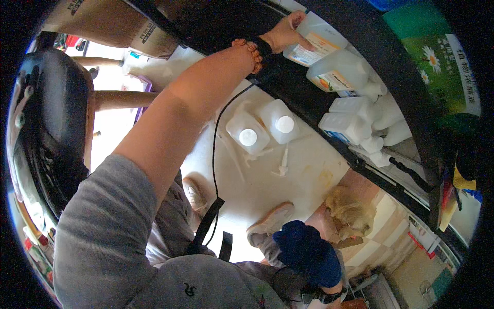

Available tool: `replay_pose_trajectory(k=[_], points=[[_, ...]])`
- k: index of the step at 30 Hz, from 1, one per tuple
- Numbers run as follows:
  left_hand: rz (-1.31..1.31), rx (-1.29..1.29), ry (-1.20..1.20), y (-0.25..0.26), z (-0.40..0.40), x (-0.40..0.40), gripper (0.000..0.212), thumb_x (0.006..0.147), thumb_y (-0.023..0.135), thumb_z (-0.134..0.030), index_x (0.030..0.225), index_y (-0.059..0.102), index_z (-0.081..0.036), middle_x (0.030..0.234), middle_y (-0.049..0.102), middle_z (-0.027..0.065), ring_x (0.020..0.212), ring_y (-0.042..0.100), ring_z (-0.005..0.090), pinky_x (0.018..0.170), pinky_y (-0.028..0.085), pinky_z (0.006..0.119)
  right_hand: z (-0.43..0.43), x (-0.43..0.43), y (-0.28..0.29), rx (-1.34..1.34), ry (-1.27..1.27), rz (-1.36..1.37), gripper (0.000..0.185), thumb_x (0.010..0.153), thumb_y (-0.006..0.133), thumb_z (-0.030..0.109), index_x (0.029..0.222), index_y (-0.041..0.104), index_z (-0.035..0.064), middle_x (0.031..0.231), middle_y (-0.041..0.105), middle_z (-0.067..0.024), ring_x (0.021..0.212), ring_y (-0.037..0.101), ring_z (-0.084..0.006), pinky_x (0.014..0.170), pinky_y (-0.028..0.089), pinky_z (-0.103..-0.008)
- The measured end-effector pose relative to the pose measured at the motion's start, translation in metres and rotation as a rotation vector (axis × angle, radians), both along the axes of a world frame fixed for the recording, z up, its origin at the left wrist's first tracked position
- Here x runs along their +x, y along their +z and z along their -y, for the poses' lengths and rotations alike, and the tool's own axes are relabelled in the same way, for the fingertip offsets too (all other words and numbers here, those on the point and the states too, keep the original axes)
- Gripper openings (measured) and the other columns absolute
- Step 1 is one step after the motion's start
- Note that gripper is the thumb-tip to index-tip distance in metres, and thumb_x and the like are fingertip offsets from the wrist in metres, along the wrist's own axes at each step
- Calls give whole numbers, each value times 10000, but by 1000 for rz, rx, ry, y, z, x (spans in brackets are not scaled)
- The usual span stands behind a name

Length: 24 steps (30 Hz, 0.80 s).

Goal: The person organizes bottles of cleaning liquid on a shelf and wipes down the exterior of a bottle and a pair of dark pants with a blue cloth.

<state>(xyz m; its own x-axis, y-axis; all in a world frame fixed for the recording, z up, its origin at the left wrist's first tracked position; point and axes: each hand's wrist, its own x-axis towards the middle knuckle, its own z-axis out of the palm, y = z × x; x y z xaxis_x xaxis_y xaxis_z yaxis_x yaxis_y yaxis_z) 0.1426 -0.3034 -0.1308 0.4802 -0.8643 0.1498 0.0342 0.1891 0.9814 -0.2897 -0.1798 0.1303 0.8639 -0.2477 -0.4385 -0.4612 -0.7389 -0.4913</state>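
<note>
My left hand [291,33], with beads and a black band at the wrist, grips a translucent white plastic jug [322,36] with an orange-and-white label. The jug is among others on a black-edged shelf. Beside it stands a second labelled jug [339,73]. My right hand [308,253] is low, near my knee, covered by dark blue fabric that may be a glove or a cloth; its fingers are hard to make out. On the pale floor before me stand a white-capped jug [237,123] and another capped jug [273,110]. A white pump dispenser [284,162] lies close to them.
More white bottles [345,121] sit along the shelf, near a green printed package [424,58]. A black-seated stool [58,116] is at left, below cardboard boxes [104,29]. One black cable [214,154] hangs across the view. A crumpled plastic bag [349,210] lies at right.
</note>
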Motion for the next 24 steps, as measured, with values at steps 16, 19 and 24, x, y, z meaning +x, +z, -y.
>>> replay_pose_trajectory(k=[16, 19, 24], points=[[125, 161, -247, -22, -23, 3, 847, 567, 850, -67, 1286, 406, -7, 1213, 573, 169, 1122, 532, 279, 992, 415, 380, 4, 14, -7, 3, 32, 17, 349, 835, 590, 257, 1141, 556, 92, 1047, 573, -134, 967, 557, -334, 818, 475, -404], [240, 143, -78, -12, -19, -14, 568, 599, 847, -117, 1104, 633, 30, 1078, 672, 148, 974, 627, 238, 923, 471, 336, 4, 11, -8, 1, 30, 18, 350, 832, 593, 256, 1138, 554, 91, 1038, 571, -133, 958, 556, -332, 808, 477, -402], [240, 291, -58, -8, -16, -21, 696, 583, 853, -85, 1186, 530, 43, 1131, 635, 173, 1047, 594, 259, 926, 471, 358, 4, 8, -8, -3, 21, 23, 351, 826, 599, 254, 1131, 551, 89, 1024, 568, -132, 941, 555, -329, 790, 481, -399]])
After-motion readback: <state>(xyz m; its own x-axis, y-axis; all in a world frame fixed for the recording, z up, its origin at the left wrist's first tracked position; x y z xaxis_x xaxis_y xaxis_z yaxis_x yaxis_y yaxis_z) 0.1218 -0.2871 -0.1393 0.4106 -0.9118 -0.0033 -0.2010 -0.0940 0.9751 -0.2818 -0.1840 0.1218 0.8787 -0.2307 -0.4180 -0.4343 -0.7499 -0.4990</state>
